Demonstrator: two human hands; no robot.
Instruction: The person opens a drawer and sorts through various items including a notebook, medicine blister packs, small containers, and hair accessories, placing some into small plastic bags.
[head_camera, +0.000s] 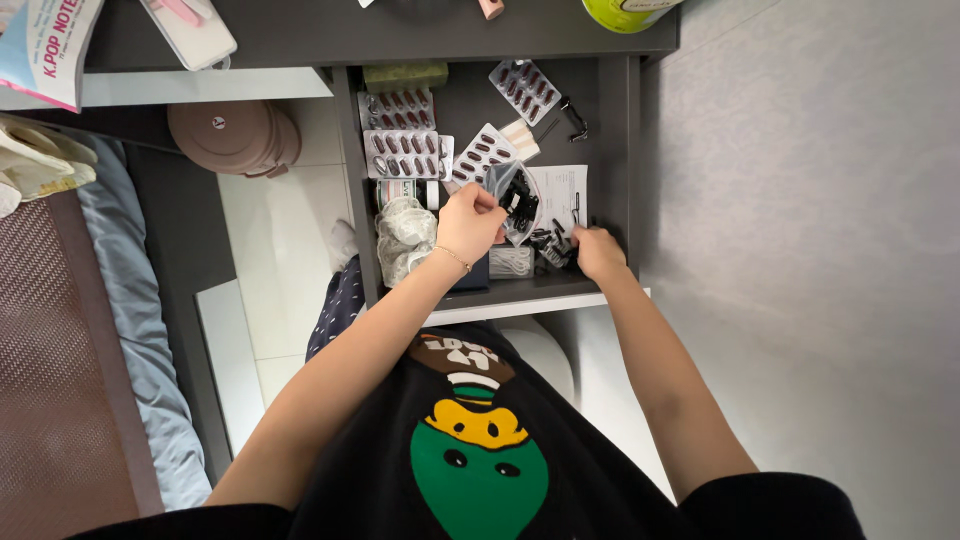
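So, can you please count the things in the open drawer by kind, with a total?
Blister packs of dark capsules: 4
Clear plastic bag of small black pieces, held by the left hand: 1
White printed paper: 1
Crumpled white bag: 1
Loose black clip: 1
Total: 8
The right hand rests on small black pieces; their number cannot be told.

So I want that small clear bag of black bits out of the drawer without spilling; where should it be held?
Probably by its open upper rim, from above. The clear bag hangs mouth up with the dark pieces sunk low; the left hand already pinches that rim, beside the right hand. Gripping lower would likely squeeze pieces out.
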